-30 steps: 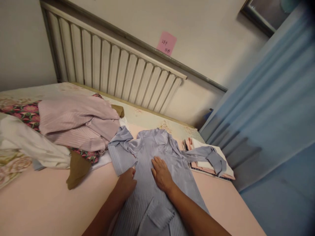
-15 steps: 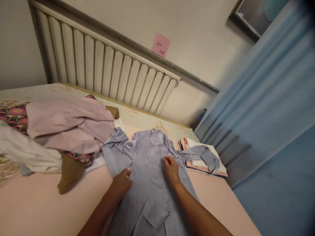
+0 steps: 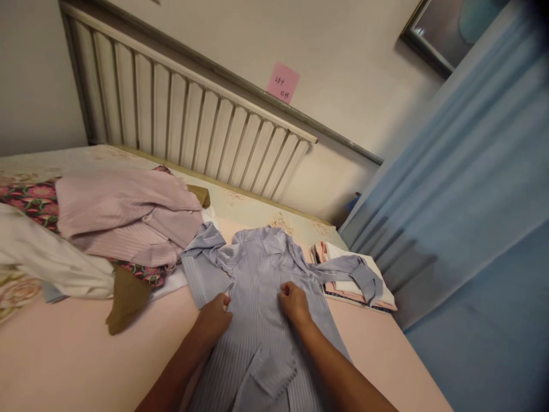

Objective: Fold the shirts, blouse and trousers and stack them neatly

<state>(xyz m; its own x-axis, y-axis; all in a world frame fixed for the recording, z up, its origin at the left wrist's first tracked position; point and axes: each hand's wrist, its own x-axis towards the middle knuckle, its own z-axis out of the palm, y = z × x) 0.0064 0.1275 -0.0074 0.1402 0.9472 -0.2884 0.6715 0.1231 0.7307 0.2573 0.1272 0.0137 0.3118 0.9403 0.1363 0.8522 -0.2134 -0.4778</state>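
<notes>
A light blue pleated long-sleeved shirt (image 3: 257,286) lies spread out, collar at the far end. Its left sleeve is bent back on itself by the clothes pile, while the right sleeve (image 3: 343,266) reaches over a folded stack. At the shirt's left side edge, my left hand (image 3: 217,317) is closed in a pinch on the fabric. My right hand (image 3: 295,303) is over the shirt's front, fingers curled together; what lies between its fingertips is hidden. A folded-over piece of the same blue fabric (image 3: 272,375) rests on the lower part of the shirt.
Left of the shirt is a loose heap of clothes with a pink ribbed garment (image 3: 124,206), a white garment (image 3: 55,257) and a brown one (image 3: 128,297). A folded clothes stack (image 3: 360,292) sits right, beside a blue curtain (image 3: 454,200). A slatted headboard (image 3: 193,114) stands behind.
My right hand has moved slightly left and nearer to me over the shirt front. My left hand stays at the shirt's edge. The view has shifted a little.
</notes>
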